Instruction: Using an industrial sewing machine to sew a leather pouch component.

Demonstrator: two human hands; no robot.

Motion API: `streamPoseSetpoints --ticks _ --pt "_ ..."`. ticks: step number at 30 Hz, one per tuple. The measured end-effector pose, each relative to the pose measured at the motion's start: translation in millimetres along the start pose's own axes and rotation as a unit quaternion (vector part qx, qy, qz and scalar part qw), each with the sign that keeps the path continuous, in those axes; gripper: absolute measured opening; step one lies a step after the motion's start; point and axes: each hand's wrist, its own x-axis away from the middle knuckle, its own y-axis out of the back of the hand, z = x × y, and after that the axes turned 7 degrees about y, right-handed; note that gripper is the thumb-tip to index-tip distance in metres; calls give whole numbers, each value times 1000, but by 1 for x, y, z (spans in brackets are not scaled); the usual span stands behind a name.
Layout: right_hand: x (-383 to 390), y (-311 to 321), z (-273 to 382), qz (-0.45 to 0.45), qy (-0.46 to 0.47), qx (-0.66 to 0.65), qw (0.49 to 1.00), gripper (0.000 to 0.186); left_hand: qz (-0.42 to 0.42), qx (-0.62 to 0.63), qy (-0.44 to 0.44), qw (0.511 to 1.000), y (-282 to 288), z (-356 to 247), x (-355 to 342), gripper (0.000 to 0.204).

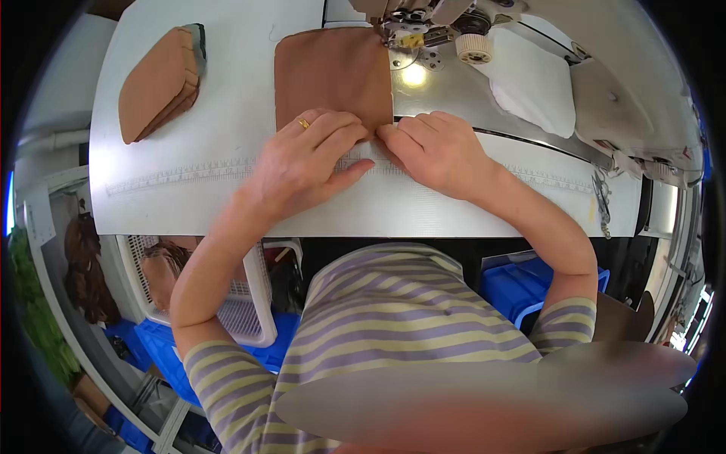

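A square of brown fabric point(329, 76) lies on the white table point(181, 212), its top right corner beside the needle area of a sewing machine point(412, 38). My left hand point(310, 163) rests on the fabric's lower edge, fingers curled onto it and thumb out below. My right hand point(432, 155) grips the bottom right corner with curled fingers, close beside the left fingertips. A printed measuring scale runs across the table beneath both hands.
A stack of brown pieces point(155, 91) with grey-green at the back lies at the left. White material point(529, 83) sits right of the needle, scissors point(601, 204) at the right edge. Below the table are a white basket point(257, 303) of brown pieces and blue bins point(514, 291).
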Motion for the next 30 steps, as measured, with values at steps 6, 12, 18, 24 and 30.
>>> streamPoseSetpoints --ticks 6,12,18,24,30 --pt "0 3 -3 -66 -92 -96 989 14 0 -46 8 999 -1 -1 -3 29" --pt "5 14 -35 -50 -88 -63 993 30 -22 -3 -61 998 2 9 -7 27" --pt "2 5 -57 -3 -114 -91 989 32 21 4 -61 998 7 18 -12 28" --pt "2 9 -60 -2 -64 -137 988 30 -7 11 -89 996 -1 38 -31 31" --pt "-3 4 -56 -21 -111 -168 979 32 13 2 -90 996 -1 63 -51 37"
